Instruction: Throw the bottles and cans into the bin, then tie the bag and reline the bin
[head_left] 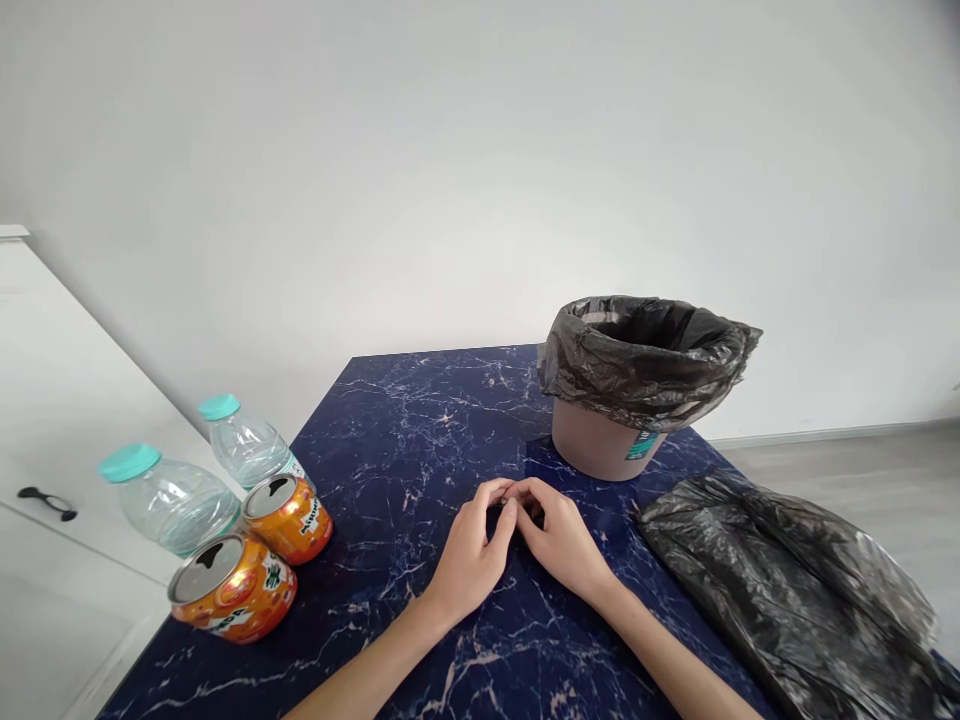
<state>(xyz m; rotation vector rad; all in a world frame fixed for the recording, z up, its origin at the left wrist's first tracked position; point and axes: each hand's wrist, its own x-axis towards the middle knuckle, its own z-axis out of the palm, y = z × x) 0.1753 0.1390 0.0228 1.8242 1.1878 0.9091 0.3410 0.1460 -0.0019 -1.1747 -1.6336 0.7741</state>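
My left hand and my right hand rest together over the middle of the table, fingertips touching. The fingers of both are curled and closed, and nothing shows in them. Beyond my right hand stands a small brownish-pink bin, lined with a black bag folded over its rim. To the left of my hands are two opened orange soda cans, a nearer can and a farther can. Behind them stand two clear plastic bottles with turquoise caps, a nearer bottle and a farther bottle.
A loose black plastic bag lies spread along the right side of the dark blue marble-patterned table. A white cabinet with a black handle borders the left. Behind the table rises a pale wall, with grey floor at the right.
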